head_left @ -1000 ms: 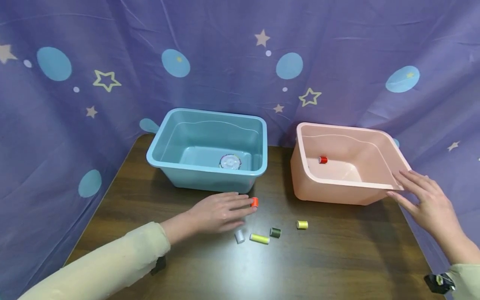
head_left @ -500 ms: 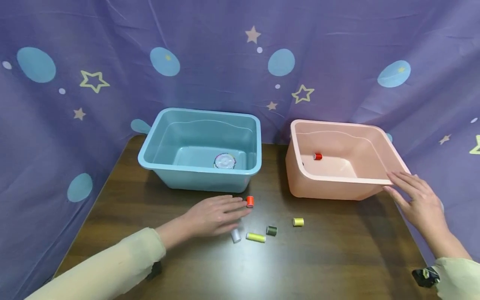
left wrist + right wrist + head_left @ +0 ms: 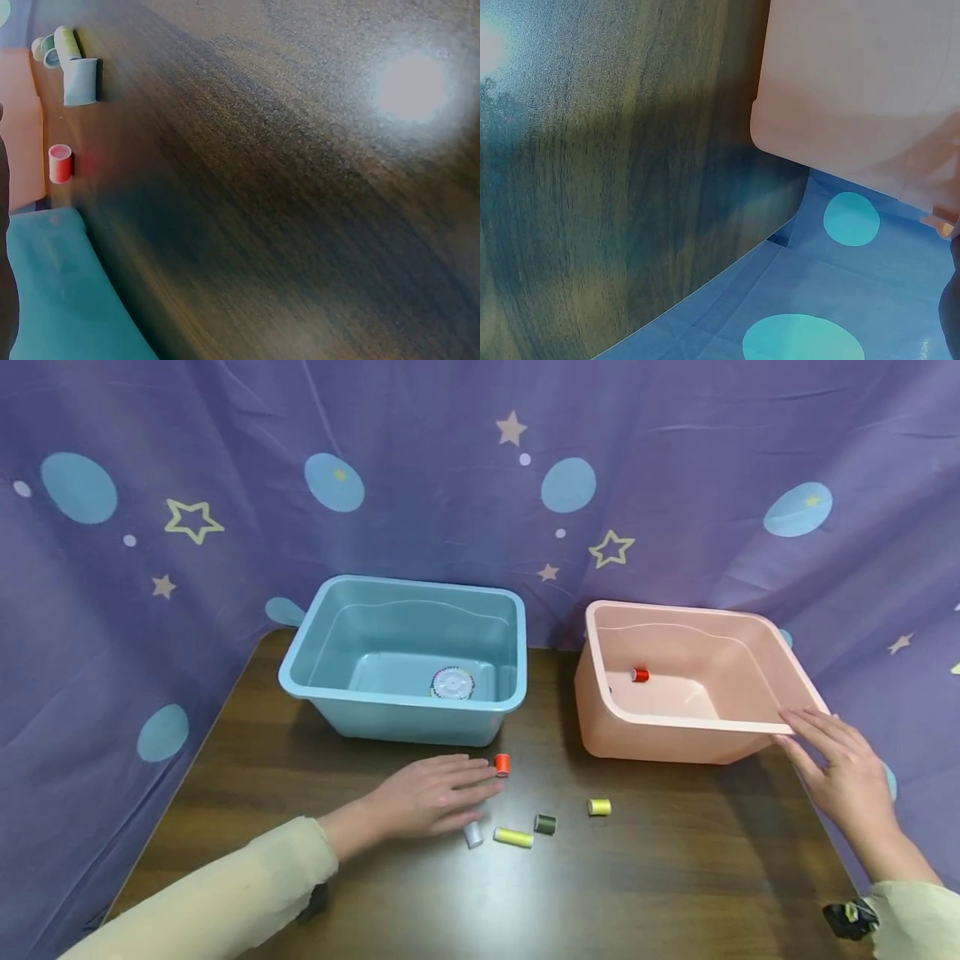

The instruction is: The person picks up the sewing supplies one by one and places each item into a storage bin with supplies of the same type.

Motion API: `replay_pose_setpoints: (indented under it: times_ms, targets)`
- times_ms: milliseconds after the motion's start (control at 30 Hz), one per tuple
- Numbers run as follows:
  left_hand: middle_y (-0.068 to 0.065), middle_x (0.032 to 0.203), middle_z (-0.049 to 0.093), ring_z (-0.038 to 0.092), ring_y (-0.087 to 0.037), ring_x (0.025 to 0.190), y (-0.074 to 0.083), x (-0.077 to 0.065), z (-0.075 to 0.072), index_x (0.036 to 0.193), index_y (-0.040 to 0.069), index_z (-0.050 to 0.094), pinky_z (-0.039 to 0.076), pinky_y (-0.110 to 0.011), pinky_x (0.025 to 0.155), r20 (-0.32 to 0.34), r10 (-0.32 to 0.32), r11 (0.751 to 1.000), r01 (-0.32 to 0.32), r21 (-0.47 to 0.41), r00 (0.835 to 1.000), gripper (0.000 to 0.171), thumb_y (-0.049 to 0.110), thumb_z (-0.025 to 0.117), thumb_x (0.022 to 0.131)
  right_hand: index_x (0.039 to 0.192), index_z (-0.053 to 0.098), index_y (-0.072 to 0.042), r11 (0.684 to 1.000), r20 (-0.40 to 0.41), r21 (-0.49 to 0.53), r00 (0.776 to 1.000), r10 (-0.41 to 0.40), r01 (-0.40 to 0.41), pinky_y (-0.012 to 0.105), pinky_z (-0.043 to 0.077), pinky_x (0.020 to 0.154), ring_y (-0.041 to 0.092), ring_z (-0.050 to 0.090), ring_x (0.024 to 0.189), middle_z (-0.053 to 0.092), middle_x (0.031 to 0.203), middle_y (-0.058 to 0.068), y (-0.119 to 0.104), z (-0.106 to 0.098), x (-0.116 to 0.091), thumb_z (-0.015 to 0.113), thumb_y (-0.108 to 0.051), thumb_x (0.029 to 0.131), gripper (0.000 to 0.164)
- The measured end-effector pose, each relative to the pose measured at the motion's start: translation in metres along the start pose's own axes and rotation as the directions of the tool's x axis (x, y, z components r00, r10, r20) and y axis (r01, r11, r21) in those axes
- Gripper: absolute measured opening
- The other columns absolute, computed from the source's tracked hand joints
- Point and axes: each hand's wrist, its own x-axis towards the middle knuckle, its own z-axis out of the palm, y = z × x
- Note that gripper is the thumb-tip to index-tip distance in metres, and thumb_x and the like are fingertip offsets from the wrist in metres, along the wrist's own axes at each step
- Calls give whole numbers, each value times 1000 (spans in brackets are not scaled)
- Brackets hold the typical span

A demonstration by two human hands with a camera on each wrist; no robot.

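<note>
1. At left, I see a blue bin (image 3: 405,722) holding a round clear disc (image 3: 452,683).
2. In front, my left hand (image 3: 427,797) hangs palm down, fingers straight, holding nothing. It partly hides a grey spool (image 3: 473,836); near its fingertips, an orange-red spool (image 3: 502,765) stands upright on the surface (image 3: 600,893).
3. Next rest long yellow (image 3: 513,837), green (image 3: 545,824) and short yellow (image 3: 599,807) spools.
4. At right, a pink bin (image 3: 660,744) contains a red spool (image 3: 640,676); my right hand (image 3: 851,774) grips its near corner.

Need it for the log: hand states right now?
Left hand: open, beside the red-orange spool.
Right hand: holding the pink bin by its rim.
</note>
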Motion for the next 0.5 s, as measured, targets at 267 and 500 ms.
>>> replay_pose_setpoints:
  times_ms: [267,500]
  targets:
    - [-10,143,69,64,-26,135,-5,2,3,144,12,68,50,-42,114,8,-4,1000,4,-23,1000,57,34,84,93,122,78,-3,1000,10,-19,1000,4,-4,28,28,127,8,54,140,72,122,28,2,0,-1,66,-45,106,47]
    - [-10,145,67,63,-25,136,-5,-4,6,147,11,66,50,-41,114,59,-30,998,33,-51,998,59,36,80,96,121,78,-3,999,27,-50,999,17,-16,29,28,128,55,61,116,72,122,28,1,0,0,65,-46,106,47]
